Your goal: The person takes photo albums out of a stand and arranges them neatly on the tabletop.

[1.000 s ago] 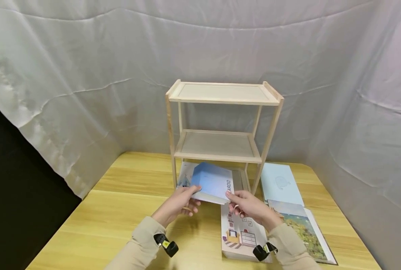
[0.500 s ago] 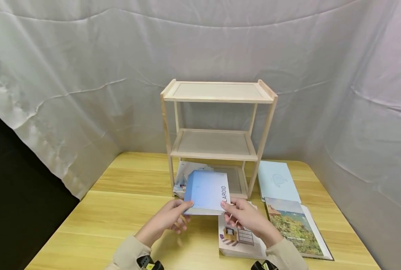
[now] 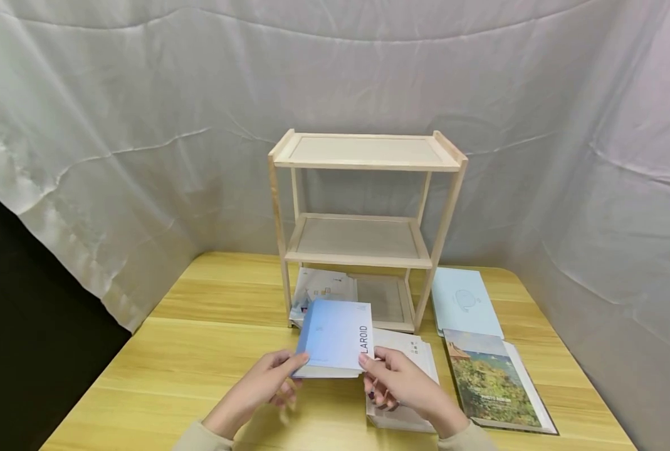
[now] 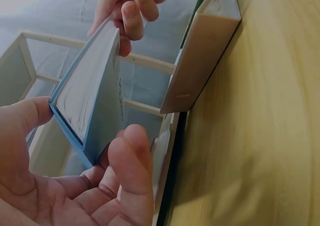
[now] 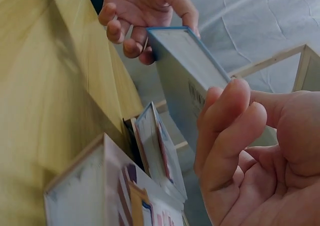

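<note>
Both hands hold a blue-and-white album (image 3: 337,335) marked "LAROID" above the table, in front of the rack. My left hand (image 3: 267,382) pinches its near left corner, thumb on the cover and fingers beneath. At the near right corner, my right hand (image 3: 405,385) grips it likewise. The left wrist view shows the album's page edges (image 4: 87,81) between the covers. Below the right hand lies a thick white album (image 3: 408,344), partly hidden by that hand. Another pale album (image 3: 326,285) lies on the rack's bottom shelf, at the left; the held album covers part of it.
A three-tier wooden rack (image 3: 363,258) stands at the back of the wooden table (image 3: 199,338). To the right lie a light blue album (image 3: 464,300) and a photo album with a landscape cover (image 3: 492,388). Grey curtains (image 3: 368,75) hang behind and beside the table.
Both hands have drawn the blue-and-white album back from the bottom shelf, toward the person and slightly left. More of the pale album on that shelf now shows.
</note>
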Available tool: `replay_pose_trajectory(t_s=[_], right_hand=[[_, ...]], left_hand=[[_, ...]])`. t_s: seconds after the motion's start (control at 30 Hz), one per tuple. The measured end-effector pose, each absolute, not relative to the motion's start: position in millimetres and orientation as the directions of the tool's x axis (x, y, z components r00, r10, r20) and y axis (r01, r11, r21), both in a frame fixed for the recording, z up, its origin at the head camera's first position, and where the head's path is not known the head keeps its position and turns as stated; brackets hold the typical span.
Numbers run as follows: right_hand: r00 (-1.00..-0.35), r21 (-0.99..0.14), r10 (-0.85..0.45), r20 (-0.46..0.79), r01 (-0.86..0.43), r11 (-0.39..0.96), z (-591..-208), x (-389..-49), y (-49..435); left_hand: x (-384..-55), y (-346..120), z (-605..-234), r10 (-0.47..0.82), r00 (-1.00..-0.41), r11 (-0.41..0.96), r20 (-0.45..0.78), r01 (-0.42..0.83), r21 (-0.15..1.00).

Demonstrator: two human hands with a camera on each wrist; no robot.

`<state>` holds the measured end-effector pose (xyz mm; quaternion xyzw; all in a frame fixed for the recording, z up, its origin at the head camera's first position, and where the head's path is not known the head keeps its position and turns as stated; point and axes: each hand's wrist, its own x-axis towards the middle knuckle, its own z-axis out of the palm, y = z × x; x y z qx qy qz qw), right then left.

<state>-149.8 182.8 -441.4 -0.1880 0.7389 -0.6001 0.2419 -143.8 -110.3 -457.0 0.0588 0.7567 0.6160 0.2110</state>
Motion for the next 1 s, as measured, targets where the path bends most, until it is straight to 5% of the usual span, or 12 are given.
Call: replay_pose_trajectory(t_s=[0.5,1.0], right_hand=[[-0.822,-0.976,-0.533,-0.200,0.120,0.182,-450,-121,169],[-0.752,-0.978,-0.627,-0.203,0.129,0.162,-466,-115,163]], left_hand=[[-130,-126,-469,0.350,-0.897,0.217,-0.268,-0.201,0.955],[-124,-133,-481,0.366,-0.880,0.231,-0.301,-0.228,0.946]])
